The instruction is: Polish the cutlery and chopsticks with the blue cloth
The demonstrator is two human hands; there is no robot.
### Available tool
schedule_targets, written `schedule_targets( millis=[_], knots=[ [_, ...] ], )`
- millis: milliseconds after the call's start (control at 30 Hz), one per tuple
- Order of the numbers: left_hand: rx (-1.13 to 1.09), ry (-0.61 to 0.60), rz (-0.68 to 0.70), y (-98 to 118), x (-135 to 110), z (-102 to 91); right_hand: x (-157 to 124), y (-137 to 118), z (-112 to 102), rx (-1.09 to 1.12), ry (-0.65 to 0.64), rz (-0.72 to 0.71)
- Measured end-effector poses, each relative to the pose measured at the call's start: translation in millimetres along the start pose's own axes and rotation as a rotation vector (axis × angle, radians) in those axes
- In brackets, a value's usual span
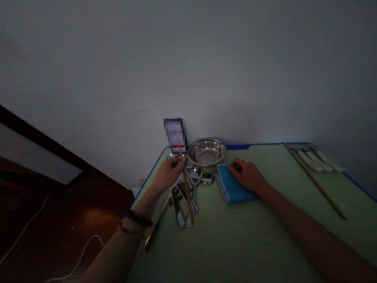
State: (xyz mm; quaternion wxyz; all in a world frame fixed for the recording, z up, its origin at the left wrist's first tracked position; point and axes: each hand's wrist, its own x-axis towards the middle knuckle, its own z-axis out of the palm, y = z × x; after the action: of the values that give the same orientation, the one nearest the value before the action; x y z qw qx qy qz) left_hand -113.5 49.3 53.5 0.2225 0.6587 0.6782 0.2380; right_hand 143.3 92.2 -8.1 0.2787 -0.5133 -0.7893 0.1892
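My left hand (pixel 168 173) is closed around the upper part of a wooden chopstick (pixel 187 192), which slants down over a heap of cutlery. In that heap lie several metal spoons (pixel 207 179) and dark-and-silver handles (pixel 177 208), partly covered by my hand. A folded blue cloth (pixel 235 190) lies to the right of the heap. My right hand (pixel 246 175) rests on its far right part with curled fingers, seemingly gripping the edge; the fingertips are partly hidden. Just beyond both hands stands a shiny metal bowl (pixel 207 152).
A phone (pixel 176 133) with a blurred screen leans on the wall behind the bowl. Another chopstick (pixel 316 182) and several white-handled utensils (pixel 321 160) lie at the right of the green table (pixel 224 243). A white cable (pixel 79 259) runs over the floor at left.
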Motion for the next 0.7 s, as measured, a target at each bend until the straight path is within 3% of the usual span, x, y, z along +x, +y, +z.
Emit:
schedule_targets(
  millis=[100, 200, 267, 433, 600, 700],
  knots=[
    [-0.143, 0.064, 0.096, 17.8, -8.2, 17.7, -7.1, -10.7, -8.6, -0.057, -0.094, 0.002],
    [-0.266, 0.053, 0.161, 30.6, -12.9, 33.1, -26.0, -21.6, -15.9, -0.241, -0.074, -0.014],
    [-0.334, 0.01, 0.192, 37.4, -13.7, 41.1, -44.9, -24.4, -17.4, -0.337, -0.056, -0.018],
    [-0.432, -0.2, 0.268, 55.2, -16.6, 63.0, -80.1, -10.6, -14.3, -0.344, -0.056, -0.11],
    [-0.476, -0.334, 0.262, 60.8, -23.2, 85.6, -63.9, 12.9, -22.1, -0.154, 0.145, 0.039],
    [-0.489, -0.324, 0.244, 57.7, -22.6, 91.2, -51.3, 20.9, -29.2, 0.094, 0.262, 0.265]
  ],
)
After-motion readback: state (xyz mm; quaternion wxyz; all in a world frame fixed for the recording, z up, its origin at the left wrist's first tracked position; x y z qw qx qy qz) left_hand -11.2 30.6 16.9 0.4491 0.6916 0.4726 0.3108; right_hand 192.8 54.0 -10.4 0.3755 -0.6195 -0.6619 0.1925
